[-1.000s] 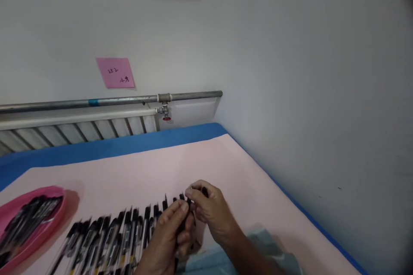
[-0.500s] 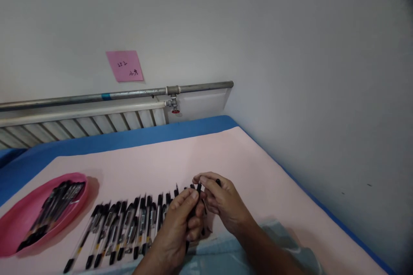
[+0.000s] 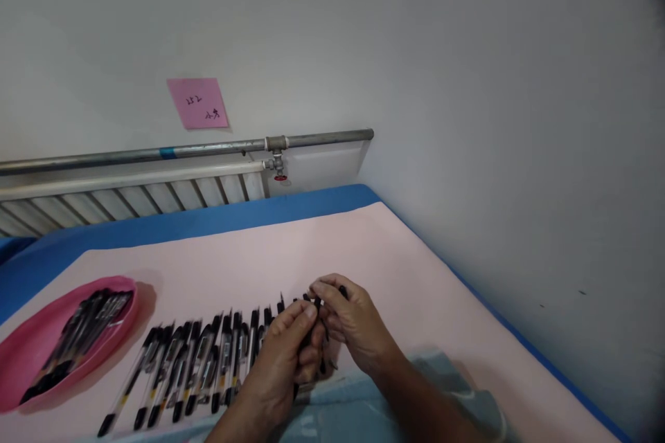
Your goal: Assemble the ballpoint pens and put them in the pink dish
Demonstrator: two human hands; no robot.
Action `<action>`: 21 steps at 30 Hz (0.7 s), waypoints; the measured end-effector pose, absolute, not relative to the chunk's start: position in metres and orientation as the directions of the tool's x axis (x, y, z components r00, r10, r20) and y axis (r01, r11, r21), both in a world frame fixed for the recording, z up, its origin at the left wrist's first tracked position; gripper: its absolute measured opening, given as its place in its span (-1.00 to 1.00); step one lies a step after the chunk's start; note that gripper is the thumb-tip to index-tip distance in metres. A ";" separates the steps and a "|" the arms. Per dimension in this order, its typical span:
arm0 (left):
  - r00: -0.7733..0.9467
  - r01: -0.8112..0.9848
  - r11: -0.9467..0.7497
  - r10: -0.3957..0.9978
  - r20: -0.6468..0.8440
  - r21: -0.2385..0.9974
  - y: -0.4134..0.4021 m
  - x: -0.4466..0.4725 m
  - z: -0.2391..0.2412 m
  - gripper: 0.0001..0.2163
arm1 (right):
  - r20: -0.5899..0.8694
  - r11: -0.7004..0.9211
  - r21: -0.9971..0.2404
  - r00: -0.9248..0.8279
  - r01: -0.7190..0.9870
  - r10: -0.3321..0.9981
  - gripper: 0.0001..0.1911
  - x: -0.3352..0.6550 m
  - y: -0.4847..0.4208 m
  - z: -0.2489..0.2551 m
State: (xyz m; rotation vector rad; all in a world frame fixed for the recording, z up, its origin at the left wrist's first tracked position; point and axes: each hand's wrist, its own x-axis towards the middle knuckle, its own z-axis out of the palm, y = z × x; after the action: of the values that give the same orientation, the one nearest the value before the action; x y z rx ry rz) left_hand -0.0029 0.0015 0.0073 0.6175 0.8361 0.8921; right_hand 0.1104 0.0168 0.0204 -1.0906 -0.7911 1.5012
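My left hand (image 3: 283, 356) is closed around a pen (image 3: 317, 303), whose black upper end sticks out past the thumb and forefinger. Close against it, my right hand (image 3: 358, 325) has its thumb and forefinger pinched at the pen's tip end. A small black piece that looks like a pen cap (image 3: 343, 291) pokes out between the right fingers; most of it is hidden. To the left, several uncapped clear-barrelled pens (image 3: 181, 374) lie side by side in a row with loose black caps among them. Both hands cover the row's right end.
A pink plastic basin (image 3: 28, 329) at the left holds a bundle of black pens (image 3: 86, 329). Pale pink sheeting (image 3: 249, 256) covers the blue-edged table. A light blue cloth (image 3: 358, 415) lies at the front edge. Behind are a radiator (image 3: 140, 201) and a wall at right.
The view has shifted slightly. Both hands stay together at the pen, with the right fingertips a little closer over its upper end.
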 end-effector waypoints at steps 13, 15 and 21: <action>0.480 -0.158 0.577 0.754 -0.449 0.801 0.004 -0.006 0.002 -0.74 | -0.046 0.126 -0.883 0.352 -0.451 0.935 -0.78 0.149 0.041 0.016; 0.487 -0.135 0.582 0.743 -0.458 0.802 0.005 -0.008 0.002 -0.74 | -0.041 0.160 -0.869 0.391 -0.469 0.920 -0.79 0.154 0.045 0.015; 0.465 -0.123 0.577 0.752 -0.467 0.807 0.006 -0.010 0.006 -0.76 | -0.036 0.238 -0.836 0.482 -0.494 0.875 -0.80 0.161 0.049 0.014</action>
State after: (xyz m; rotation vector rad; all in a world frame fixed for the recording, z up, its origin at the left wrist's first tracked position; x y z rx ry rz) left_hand -0.0097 0.0057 0.0063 0.7862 0.9378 0.6110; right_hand 0.1606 0.0488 0.0142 -0.9114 -0.4980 0.9929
